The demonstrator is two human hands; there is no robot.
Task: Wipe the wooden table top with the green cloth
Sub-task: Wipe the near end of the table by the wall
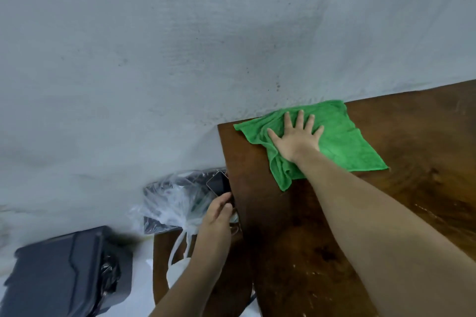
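Observation:
The green cloth (342, 136) lies spread near the far left corner of the dark wooden table top (296, 239). My right hand (296, 139) presses flat on the cloth, fingers splayed and pointing toward the wall. My left hand (219, 216) is beside the table's left edge, below the top's level, with its fingers closed around a dark phone (219, 184) that sticks up out of the grip. Pale scuff marks show on the near part of the wood.
A pale grey wall (180, 46) runs right behind the table. Left of the table, lower down, sit a clear plastic bag (172, 203) over dark items, a white bag (177, 267) and a black hard case (64, 273).

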